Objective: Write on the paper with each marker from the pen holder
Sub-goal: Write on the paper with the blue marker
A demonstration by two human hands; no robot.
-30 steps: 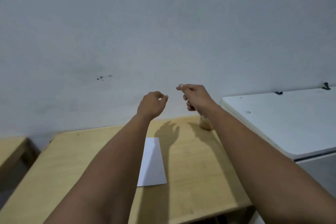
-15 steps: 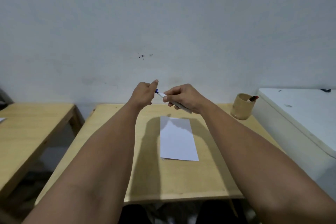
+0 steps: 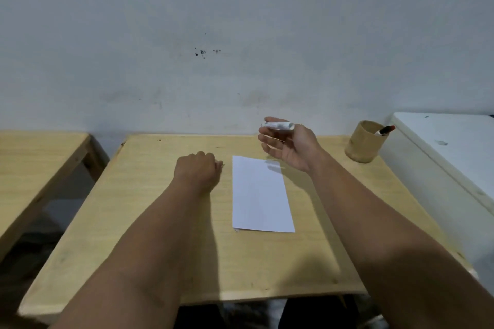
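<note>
A white sheet of paper [image 3: 260, 195] lies on the wooden table [image 3: 149, 222]. My right hand [image 3: 290, 145] hovers palm up above the paper's far right corner. It holds a white marker [image 3: 278, 125] between thumb and forefinger, the other fingers spread. My left hand [image 3: 197, 169] rests on the table as a closed fist, just left of the paper's top edge; anything inside the fist is hidden. A round bamboo pen holder [image 3: 363, 145] stands at the table's far right corner with a red-capped marker [image 3: 385, 130] sticking out of it.
A white cabinet top [image 3: 449, 147] adjoins the table on the right. A second wooden table [image 3: 34, 157] stands to the left across a gap. A grey wall runs right behind the tables.
My hands have parted after pulling at the marker together. The left hand dropped to the table as a fist; the right hand swung right with the marker. The view tilted down.
</note>
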